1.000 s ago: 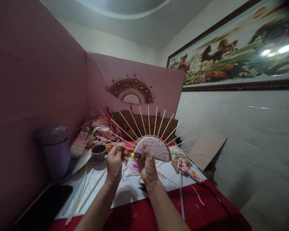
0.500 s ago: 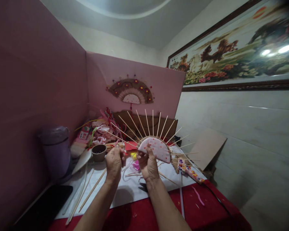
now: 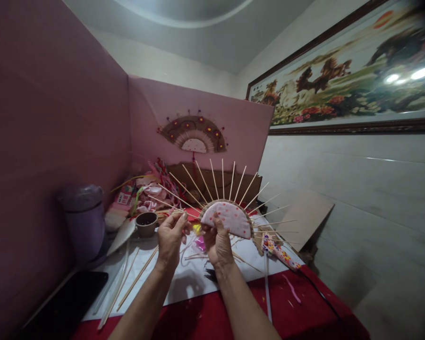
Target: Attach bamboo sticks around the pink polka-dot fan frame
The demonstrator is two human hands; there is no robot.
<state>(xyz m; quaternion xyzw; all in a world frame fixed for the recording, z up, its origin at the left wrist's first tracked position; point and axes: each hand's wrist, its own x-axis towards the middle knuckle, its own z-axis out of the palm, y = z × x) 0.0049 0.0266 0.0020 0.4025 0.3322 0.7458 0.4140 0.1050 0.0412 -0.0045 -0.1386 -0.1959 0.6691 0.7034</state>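
My right hand (image 3: 218, 241) grips a half-made fan (image 3: 230, 218) by the lower left of its half-round base, thumb on the front. The base is covered in white cloth with red dots and edged in brown. Thin bare wooden sticks spread from its curved rim like rays. My left hand (image 3: 172, 233) is beside the base's left end, thumb and fingertips pinched together close to the lowest left stick. What they hold, if anything, is too small to make out. Beneath the hands, loose sticks and a pink packet (image 3: 200, 243) lie on white paper (image 3: 184, 285).
A brown cup (image 3: 146, 225), a purple lidded container (image 3: 83, 224) and a black phone-like slab (image 3: 71, 302) stand or lie at left. To the right rests a flower-patterned glue gun (image 3: 279, 252) with a black cord. A decorated fan (image 3: 194, 132) hangs on the pink panel behind.
My left hand has shifted slightly right and its fingers have moved closer to the fan base. The fan has turned a little, its left sticks dipping lower.
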